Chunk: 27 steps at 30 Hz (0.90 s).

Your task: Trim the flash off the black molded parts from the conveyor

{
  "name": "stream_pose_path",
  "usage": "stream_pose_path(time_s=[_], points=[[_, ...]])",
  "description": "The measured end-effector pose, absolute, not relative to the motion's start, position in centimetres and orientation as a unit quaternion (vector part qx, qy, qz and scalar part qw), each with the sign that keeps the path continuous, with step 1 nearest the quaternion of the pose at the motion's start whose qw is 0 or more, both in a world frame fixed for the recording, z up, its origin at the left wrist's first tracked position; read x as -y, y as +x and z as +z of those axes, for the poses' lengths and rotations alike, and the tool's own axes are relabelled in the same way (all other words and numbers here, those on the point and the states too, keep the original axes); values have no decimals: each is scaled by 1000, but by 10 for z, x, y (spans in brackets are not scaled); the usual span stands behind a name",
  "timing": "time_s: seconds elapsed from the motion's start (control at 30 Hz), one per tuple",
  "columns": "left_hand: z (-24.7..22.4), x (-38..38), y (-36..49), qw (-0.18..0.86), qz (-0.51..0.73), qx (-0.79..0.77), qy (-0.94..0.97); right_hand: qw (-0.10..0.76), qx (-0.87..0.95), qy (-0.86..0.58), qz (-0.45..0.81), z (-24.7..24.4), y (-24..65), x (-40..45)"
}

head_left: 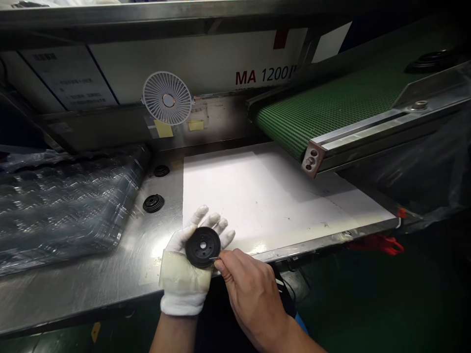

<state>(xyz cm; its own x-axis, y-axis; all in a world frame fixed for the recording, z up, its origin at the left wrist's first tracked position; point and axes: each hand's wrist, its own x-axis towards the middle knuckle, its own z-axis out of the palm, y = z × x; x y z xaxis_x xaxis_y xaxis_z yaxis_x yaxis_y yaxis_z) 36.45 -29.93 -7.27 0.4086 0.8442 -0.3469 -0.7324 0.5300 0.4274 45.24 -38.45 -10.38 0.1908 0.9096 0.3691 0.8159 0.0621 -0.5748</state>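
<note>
A round black disc [201,251] with a central hole and several smaller holes rests on the palm of my left hand [187,264], which wears a white glove with a pale wrap around the palm and wrist. The gloved fingers extend past the far edge of the disc. My bare right hand [253,289] is closed in a pinch at the disc's lower right edge, holding a thin metal tool [214,258] whose tip touches or nearly touches the disc. Two similar black parts, one nearer [153,203] and one farther [161,170], lie on the metal table to the left.
Stacked clear plastic trays [73,206] lie on the left of the metal table [110,274]. A white sheet [279,206] covers the right side, beneath the end of a green conveyor [324,108] carrying black parts [432,61]. A small fan [168,100] stands behind.
</note>
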Motion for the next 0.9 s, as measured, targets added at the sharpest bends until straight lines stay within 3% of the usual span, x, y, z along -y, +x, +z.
stream_pose_path(time_s=[0.67,0.9], points=[[-69,299,363,802,500,-304,119,336,635,-685,124,-97,461,388],[-71,300,362,811,490,-293,129,324,633,-699,75,-99,462,384]])
